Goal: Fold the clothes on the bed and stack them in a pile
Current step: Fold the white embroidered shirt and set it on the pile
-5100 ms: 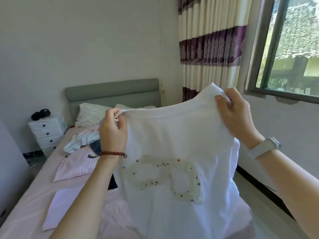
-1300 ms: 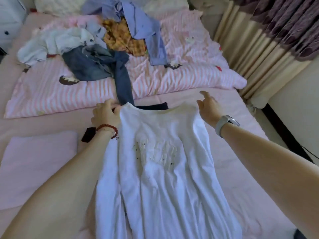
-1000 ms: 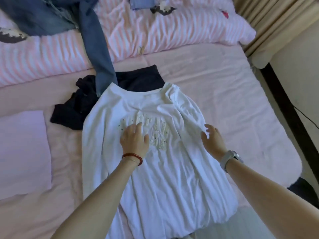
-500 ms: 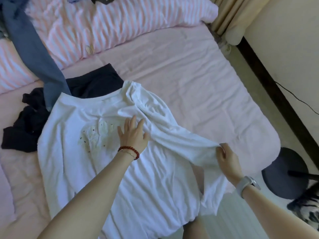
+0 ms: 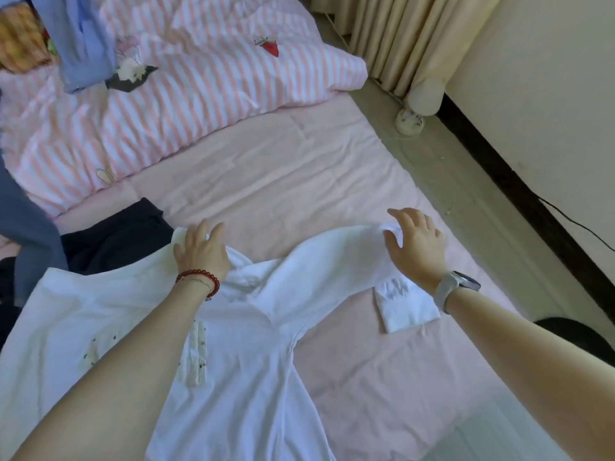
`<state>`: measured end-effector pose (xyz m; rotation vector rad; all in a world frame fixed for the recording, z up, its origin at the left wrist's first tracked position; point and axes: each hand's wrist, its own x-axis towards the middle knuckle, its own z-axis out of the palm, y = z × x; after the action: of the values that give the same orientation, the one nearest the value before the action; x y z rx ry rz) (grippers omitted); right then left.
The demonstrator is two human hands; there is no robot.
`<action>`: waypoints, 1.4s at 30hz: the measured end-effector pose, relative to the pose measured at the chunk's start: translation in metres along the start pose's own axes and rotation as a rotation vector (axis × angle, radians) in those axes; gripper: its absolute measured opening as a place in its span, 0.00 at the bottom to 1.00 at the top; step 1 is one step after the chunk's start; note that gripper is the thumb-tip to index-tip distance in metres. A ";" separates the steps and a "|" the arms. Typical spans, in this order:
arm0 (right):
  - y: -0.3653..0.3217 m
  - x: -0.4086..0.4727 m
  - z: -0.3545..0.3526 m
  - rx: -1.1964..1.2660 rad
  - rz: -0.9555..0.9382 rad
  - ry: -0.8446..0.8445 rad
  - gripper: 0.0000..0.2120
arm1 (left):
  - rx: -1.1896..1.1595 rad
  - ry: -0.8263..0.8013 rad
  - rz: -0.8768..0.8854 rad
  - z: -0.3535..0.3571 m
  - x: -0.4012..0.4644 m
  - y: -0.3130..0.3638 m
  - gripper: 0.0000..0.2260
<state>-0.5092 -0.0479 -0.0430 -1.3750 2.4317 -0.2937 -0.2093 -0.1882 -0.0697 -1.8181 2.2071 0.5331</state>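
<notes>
The white shirt (image 5: 233, 344) lies spread flat on the pink sheet (image 5: 382, 367), its body at 7 o'clock and one sleeve stretched toward 2 o'clock. The left hand (image 5: 201, 251) presses the collar with straight, slightly spread fingers. The right hand (image 5: 416, 247) rests on the sleeve, fingers relaxed, fabric under them. A striped duvet (image 5: 199, 78) lies at 11 o'clock.

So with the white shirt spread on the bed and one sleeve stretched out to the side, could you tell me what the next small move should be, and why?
Probably fold the sleeve inward across the white shirt. The right hand rests on the sleeve near its cuff, which lies doubled under, while the left hand presses flat at the collar, anchoring the shirt. The sleeve lies stretched out on the pink sheet, so it seems ready to fold in.
</notes>
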 end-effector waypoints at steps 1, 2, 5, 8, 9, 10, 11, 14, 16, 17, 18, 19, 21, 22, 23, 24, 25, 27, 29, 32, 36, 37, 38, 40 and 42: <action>0.003 -0.004 0.011 0.085 0.092 0.020 0.21 | 0.019 -0.015 -0.020 0.003 0.007 -0.004 0.21; 0.008 -0.008 0.023 0.149 0.187 0.032 0.21 | 0.043 -0.037 -0.029 0.006 0.014 -0.008 0.21; 0.023 -0.019 0.052 0.221 0.542 -0.005 0.23 | 0.188 -0.068 0.009 0.010 0.027 -0.018 0.19; 0.038 -0.023 0.064 0.233 0.611 -0.070 0.21 | 0.285 0.052 0.148 0.010 0.032 -0.020 0.06; 0.043 -0.020 0.063 0.283 0.567 -0.062 0.18 | 0.271 0.093 0.189 0.009 0.033 -0.020 0.05; 0.046 -0.016 0.059 0.338 0.532 -0.035 0.15 | 0.226 0.136 0.183 0.007 0.033 -0.020 0.06; 0.049 -0.011 0.053 0.360 0.512 0.003 0.13 | 0.152 0.188 0.139 0.004 0.034 -0.019 0.07; 0.057 0.007 0.028 0.240 0.461 0.172 0.11 | -0.041 0.367 0.006 -0.009 0.038 -0.014 0.09; 0.063 0.022 0.010 0.164 0.415 0.276 0.10 | -0.091 0.442 -0.052 -0.016 0.041 -0.010 0.10; 0.066 0.031 0.001 0.133 0.391 0.317 0.10 | -0.112 0.470 -0.079 -0.018 0.044 -0.006 0.11; 0.071 0.040 -0.007 0.101 0.359 0.349 0.10 | -0.127 0.487 -0.108 -0.020 0.046 -0.002 0.12; 0.076 0.049 -0.013 0.062 0.316 0.367 0.10 | -0.138 0.494 -0.140 -0.020 0.050 0.001 0.13; 0.086 0.066 -0.019 -0.033 0.223 0.379 0.09 | -0.162 0.485 -0.235 -0.019 0.058 0.008 0.15; 0.092 0.073 -0.018 -0.075 0.194 0.381 0.09 | -0.177 0.471 -0.291 -0.018 0.062 0.010 0.16; 0.097 0.079 -0.017 -0.106 0.186 0.379 0.10 | -0.196 0.449 -0.348 -0.017 0.065 0.011 0.17; 0.101 0.083 -0.014 -0.125 0.205 0.363 0.11 | -0.216 0.423 -0.395 -0.016 0.068 0.011 0.18; 0.106 0.087 -0.011 -0.134 0.246 0.321 0.14 | -0.231 0.398 -0.423 -0.015 0.070 0.012 0.18; 0.113 0.088 -0.002 -0.128 0.370 0.162 0.21 | -0.220 0.366 -0.377 -0.012 0.069 0.013 0.15; 0.112 0.081 0.010 -0.025 0.496 0.022 0.23 | -0.187 0.385 -0.157 -0.006 0.062 0.017 0.11; 0.096 0.060 0.030 0.228 0.615 0.098 0.22 | -0.166 0.331 0.169 0.003 0.038 0.026 0.14; 0.074 0.035 0.049 0.547 0.966 0.239 0.21 | 0.014 0.176 0.277 0.015 0.027 0.030 0.20; 0.070 0.031 0.053 0.633 1.063 0.248 0.20 | -0.009 0.158 0.248 0.018 0.030 0.029 0.18; 0.067 0.028 0.057 0.750 1.105 0.248 0.18 | -0.089 0.142 0.212 0.019 0.033 0.030 0.15; 0.065 0.029 0.056 1.038 1.080 0.243 0.10 | -0.281 0.102 0.143 0.020 0.039 0.036 0.09; 0.070 0.037 0.047 1.291 1.136 0.269 0.07 | -0.347 0.125 0.144 0.018 0.042 0.046 0.05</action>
<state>-0.5640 -0.0447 -0.1163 0.5777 1.9670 -1.3723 -0.2636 -0.2105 -0.0968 -1.9063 2.4688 0.9046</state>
